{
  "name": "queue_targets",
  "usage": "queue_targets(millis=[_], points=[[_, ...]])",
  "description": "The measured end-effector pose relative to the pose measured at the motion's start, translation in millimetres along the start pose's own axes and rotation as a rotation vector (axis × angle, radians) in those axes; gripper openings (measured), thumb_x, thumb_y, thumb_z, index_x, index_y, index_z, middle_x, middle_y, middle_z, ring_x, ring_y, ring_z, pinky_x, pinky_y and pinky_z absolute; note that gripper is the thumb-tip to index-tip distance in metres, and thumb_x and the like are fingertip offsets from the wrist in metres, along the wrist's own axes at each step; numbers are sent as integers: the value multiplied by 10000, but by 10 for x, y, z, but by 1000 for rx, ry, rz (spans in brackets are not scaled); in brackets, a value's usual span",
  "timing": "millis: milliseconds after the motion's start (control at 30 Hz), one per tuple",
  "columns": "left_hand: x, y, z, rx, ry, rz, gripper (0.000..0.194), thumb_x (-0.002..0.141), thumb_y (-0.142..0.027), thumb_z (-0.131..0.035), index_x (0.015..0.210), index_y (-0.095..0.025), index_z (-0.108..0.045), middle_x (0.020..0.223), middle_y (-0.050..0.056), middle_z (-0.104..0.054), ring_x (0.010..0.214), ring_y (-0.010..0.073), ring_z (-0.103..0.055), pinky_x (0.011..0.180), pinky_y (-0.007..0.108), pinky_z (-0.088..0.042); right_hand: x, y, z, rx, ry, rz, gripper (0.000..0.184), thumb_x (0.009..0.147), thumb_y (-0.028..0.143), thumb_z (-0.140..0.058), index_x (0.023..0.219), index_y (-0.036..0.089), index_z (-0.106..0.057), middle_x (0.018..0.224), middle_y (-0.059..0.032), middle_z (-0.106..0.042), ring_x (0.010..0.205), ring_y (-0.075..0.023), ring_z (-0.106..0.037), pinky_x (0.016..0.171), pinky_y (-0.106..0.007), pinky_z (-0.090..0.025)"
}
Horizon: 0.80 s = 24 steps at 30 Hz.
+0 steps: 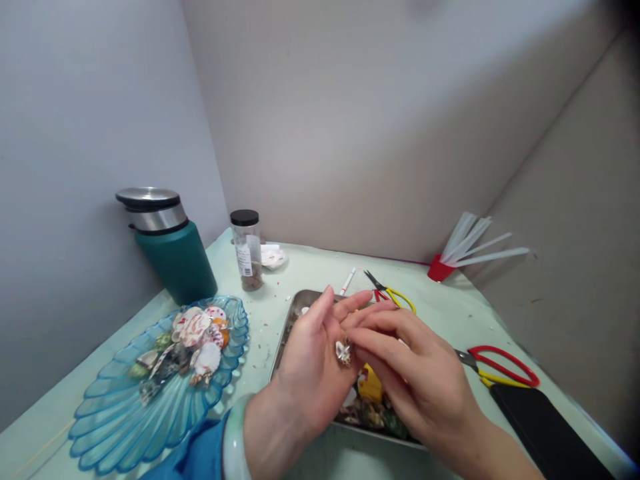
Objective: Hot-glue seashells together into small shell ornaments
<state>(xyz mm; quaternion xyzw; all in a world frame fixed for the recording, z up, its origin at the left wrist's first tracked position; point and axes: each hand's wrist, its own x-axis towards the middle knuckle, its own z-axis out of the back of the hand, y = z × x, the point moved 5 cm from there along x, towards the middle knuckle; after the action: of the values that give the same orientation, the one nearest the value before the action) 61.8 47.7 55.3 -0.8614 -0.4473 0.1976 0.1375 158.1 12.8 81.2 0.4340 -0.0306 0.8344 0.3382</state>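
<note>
My left hand (pixel 320 360) is turned palm up with its fingers stretched out. On its palm lies a small white and brown shell (pixel 343 353) with a shiny look. Thumb and fingertips of my right hand (pixel 420 373) pinch together at the shell's right edge. Beneath both hands a metal tray (pixel 284 333) holds several shells, among them a yellow piece (pixel 370 384); the hands cover much of it.
A blue scalloped dish (pixel 110 407) with several shells stands left. Behind it are a green bottle (pixel 175 260) and a black-lidded jar (pixel 247 253). Pliers (pixel 395 293), red-and-yellow-handled scissors (pixel 500 367), a black phone-like slab (pixel 545 427) and a red cup of translucent sticks (pixel 441 268) lie rightward.
</note>
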Motion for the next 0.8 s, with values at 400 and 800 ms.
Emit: queue_targets(millis=[400,800], points=[[46,60,68,-51,12,-22,429,960,-367,-380,1062,-13,-600,1021,189,-664,895,188,-647,828,257,-466,-5,-36,41,33,-53,-69,192,855,40,-542,937,163,-663,908,-67,-675,839,-170,-628,721,-306,-531],[21,72,39,7,2,-19,438,978,-338,-351,1024,-21,-650,867,123,-685,757,135,-637,766,223,-465,-17,-25,-8,-43,-23,-109,212,867,77,-514,943,186,-680,915,-71,-675,843,-195,-642,727,-326,-539]])
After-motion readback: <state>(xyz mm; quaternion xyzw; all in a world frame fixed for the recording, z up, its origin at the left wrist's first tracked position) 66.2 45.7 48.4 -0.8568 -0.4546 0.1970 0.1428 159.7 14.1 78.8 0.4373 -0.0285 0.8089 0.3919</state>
